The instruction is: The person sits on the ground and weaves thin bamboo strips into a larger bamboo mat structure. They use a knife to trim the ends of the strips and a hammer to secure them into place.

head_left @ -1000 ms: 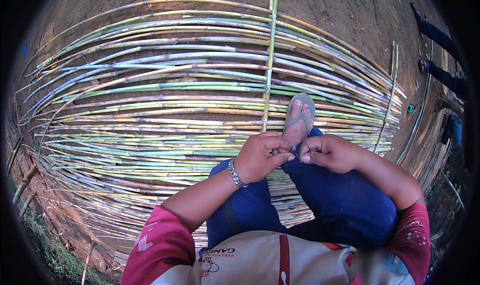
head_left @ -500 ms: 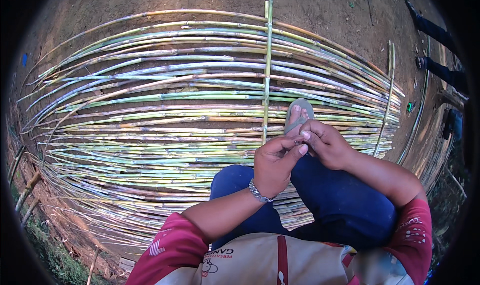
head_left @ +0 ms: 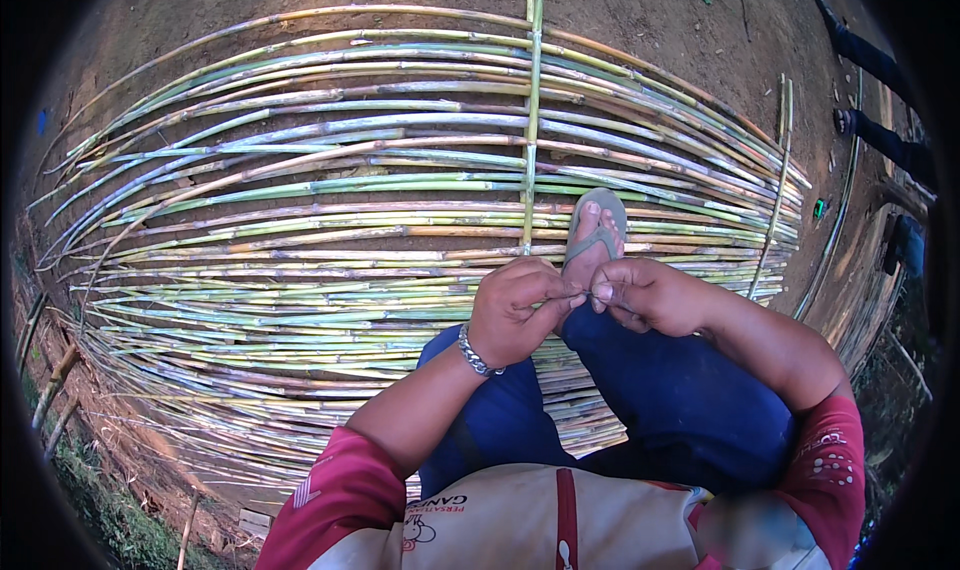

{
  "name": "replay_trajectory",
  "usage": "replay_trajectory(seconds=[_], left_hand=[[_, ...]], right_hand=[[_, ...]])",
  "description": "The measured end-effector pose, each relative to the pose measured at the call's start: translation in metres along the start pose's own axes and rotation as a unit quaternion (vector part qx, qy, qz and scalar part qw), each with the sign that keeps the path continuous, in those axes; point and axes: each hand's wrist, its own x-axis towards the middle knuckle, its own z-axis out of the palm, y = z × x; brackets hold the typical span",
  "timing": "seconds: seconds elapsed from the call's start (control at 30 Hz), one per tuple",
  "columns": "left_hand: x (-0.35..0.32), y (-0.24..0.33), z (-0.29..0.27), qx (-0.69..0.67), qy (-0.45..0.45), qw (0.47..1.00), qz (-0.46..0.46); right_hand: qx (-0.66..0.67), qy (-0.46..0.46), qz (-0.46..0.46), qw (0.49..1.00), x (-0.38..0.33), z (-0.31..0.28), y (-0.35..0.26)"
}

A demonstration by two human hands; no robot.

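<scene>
My left hand (head_left: 512,312), with a chain bracelet (head_left: 477,352) at its wrist, pinches one end of a thin dark strand (head_left: 588,295). Thumb and fingers of my right hand (head_left: 648,298) grip the same strand, a short way to the right. Whether it is wire or string is too small to tell. Both hands are above my bent knee, close to my sandalled foot (head_left: 596,232). Beyond them, a row of long bamboo poles (head_left: 330,210) covers the ground, and a green cross pole (head_left: 532,120) lies over them.
Another thin cross pole (head_left: 772,220) spans the bamboo at the right. A small green object (head_left: 820,209) rests on the soil beside it. Dark-trousered legs of other people (head_left: 880,65) show at the far right. Wooden stakes (head_left: 55,385) stand at the left edge.
My hands have drawn slightly apart, the left shifting left, and a short length of the dark strand now shows between the fingertips. The view has shifted slightly.
</scene>
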Motion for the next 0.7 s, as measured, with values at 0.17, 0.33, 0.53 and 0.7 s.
replay_trajectory(seconds=[0.17, 0.33, 0.53, 0.7], left_hand=[[0.000, 0.001, 0.023, -0.034, 0.105, 0.987, -0.119], [-0.011, -0.003, 0.038, -0.291, 0.151, 0.917, -0.226], [-0.004, 0.007, 0.008, -0.432, 0.024, 0.799, -0.418], [-0.004, 0.007, 0.003, -0.402, -0.037, 0.801, -0.442]], right_hand=[[-0.203, 0.158, -0.154, 0.954, 0.002, 0.005, -0.005], [-0.379, 0.244, -0.210, 0.868, -0.002, 0.012, -0.015], [-0.541, 0.252, -0.276, 0.753, -0.002, 0.006, -0.007], [-0.501, 0.225, -0.276, 0.789, 0.002, 0.010, -0.010]])
